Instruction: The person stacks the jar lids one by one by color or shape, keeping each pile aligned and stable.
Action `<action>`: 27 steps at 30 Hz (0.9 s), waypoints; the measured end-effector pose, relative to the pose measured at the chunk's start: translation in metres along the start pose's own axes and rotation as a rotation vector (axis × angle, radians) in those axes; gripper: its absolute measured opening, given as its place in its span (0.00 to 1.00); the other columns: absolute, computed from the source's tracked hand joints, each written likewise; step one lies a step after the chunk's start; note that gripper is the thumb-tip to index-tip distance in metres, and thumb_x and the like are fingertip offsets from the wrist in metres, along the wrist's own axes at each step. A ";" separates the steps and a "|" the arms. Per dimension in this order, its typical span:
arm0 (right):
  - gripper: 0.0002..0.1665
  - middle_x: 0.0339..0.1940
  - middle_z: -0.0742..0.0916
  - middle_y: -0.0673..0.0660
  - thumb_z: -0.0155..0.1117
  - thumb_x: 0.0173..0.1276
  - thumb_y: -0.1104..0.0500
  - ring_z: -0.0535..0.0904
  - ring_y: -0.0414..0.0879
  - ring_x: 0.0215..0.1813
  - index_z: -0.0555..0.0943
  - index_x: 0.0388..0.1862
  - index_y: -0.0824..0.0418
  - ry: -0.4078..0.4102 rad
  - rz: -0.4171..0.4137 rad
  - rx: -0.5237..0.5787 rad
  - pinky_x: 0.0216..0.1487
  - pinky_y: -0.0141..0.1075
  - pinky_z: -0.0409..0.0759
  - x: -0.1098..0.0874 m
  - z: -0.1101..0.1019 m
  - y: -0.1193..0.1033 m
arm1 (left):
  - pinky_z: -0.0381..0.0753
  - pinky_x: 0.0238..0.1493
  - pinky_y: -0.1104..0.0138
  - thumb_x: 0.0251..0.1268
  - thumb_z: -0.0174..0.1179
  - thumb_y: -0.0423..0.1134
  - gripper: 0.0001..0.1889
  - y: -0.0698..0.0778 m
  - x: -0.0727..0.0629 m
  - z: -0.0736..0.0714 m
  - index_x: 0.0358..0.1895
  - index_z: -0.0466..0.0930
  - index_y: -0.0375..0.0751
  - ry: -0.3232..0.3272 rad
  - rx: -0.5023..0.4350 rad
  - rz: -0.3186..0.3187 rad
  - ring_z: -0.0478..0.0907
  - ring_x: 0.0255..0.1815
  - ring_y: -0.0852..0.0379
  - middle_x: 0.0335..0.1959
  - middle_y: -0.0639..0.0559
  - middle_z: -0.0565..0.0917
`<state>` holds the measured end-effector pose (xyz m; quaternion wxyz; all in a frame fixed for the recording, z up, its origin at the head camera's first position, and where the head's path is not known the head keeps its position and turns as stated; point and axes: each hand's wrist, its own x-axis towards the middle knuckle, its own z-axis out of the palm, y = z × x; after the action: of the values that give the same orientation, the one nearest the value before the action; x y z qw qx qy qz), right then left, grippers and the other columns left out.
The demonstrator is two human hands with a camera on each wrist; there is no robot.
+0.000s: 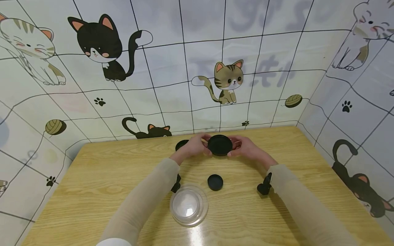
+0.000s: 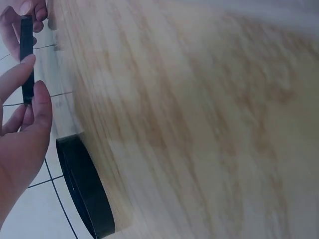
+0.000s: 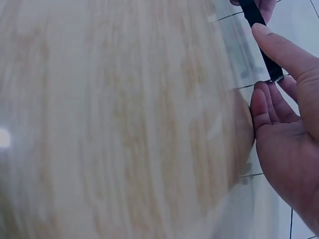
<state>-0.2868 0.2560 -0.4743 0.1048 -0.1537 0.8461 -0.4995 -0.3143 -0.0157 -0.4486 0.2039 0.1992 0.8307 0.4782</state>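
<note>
Both hands hold a black, round, shallow lid (image 1: 220, 145) near the back edge of the table. Its left rim is pinched by my left hand (image 1: 196, 145), and its right rim by my right hand (image 1: 245, 147). The left wrist view shows the lid (image 2: 27, 55) edge-on, between thumb and fingers. Likewise in the right wrist view, the thumb lies on one face of the lid (image 3: 261, 40). A second black lid (image 1: 181, 145) sits behind my left wrist, partly covered by it. Nearer to me lies a smaller black disc (image 1: 215, 182), possibly also a lid.
Clear round plastic containers or lids (image 1: 189, 206), apparently stacked, stand on the wooden table (image 1: 101, 177) near my left forearm. A wall sheet (image 1: 172, 68) printed with cats and grid lines rises behind the table's back edge. Black wrist cameras (image 1: 264, 186) hang under both sleeves.
</note>
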 end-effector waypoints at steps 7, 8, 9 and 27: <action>0.45 0.60 0.78 0.66 0.80 0.60 0.63 0.78 0.58 0.53 0.70 0.74 0.68 0.030 -0.030 0.018 0.51 0.38 0.79 -0.003 -0.003 -0.013 | 0.80 0.44 0.62 0.54 0.78 0.30 0.39 0.001 -0.004 -0.007 0.71 0.71 0.42 0.012 -0.071 0.036 0.77 0.51 0.51 0.63 0.46 0.73; 0.45 0.60 0.78 0.66 0.80 0.60 0.64 0.78 0.59 0.53 0.70 0.74 0.68 0.033 -0.036 0.020 0.51 0.38 0.79 -0.003 -0.003 -0.016 | 0.80 0.44 0.62 0.54 0.78 0.30 0.40 0.001 -0.005 -0.008 0.71 0.71 0.43 0.012 -0.078 0.041 0.77 0.51 0.51 0.62 0.47 0.73; 0.45 0.60 0.78 0.66 0.80 0.60 0.64 0.78 0.59 0.54 0.70 0.74 0.68 0.032 -0.046 0.023 0.52 0.38 0.80 -0.004 -0.004 -0.018 | 0.80 0.44 0.63 0.54 0.78 0.31 0.40 0.002 -0.006 -0.009 0.71 0.71 0.43 0.015 -0.080 0.043 0.77 0.51 0.52 0.62 0.47 0.73; 0.43 0.58 0.78 0.64 0.81 0.57 0.67 0.78 0.55 0.51 0.73 0.71 0.68 0.013 -0.172 0.000 0.50 0.38 0.81 -0.042 -0.014 -0.055 | 0.81 0.42 0.63 0.54 0.76 0.27 0.38 0.034 -0.054 -0.003 0.70 0.72 0.42 0.037 -0.201 0.115 0.78 0.47 0.50 0.59 0.46 0.74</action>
<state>-0.2434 0.2575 -0.4182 0.0559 -0.2225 0.8305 -0.5075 -0.2659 -0.0306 -0.4098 0.1795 0.2161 0.7694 0.5736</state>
